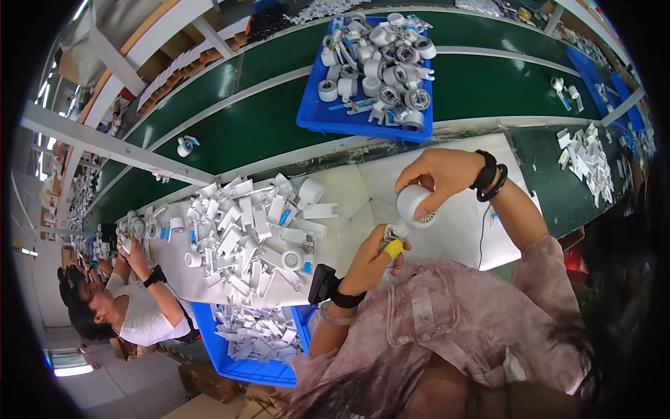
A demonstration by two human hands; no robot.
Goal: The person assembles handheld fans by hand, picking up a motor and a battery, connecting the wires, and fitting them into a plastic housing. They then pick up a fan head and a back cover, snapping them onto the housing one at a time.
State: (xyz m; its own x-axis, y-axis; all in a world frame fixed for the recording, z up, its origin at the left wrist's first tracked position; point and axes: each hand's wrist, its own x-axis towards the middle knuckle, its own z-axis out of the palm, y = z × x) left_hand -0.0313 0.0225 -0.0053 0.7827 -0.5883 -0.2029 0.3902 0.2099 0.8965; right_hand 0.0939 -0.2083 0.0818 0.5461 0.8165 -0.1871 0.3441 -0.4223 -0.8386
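Above the pale worktop (453,244), a white handheld fan (413,201) with a round grilled head is held between both my hands. My left hand (373,260) closes around its handle end, and a yellow cover wraps the thumb. From above, my right hand (447,174) grips the round head, thumb on the near side and fingers over the top. Part of the handle is hidden inside my left hand. Left of my hands lies a heap of white plastic handle shells (241,220), with a few round fan heads (291,260) among them.
A blue tray (363,129) of fan heads stands on the green conveyor (265,119) ahead. Below the worktop's left edge sits a blue bin (258,373) of white pieces. More white parts (588,164) lie far right. At left, a co-worker (143,307) handles parts.
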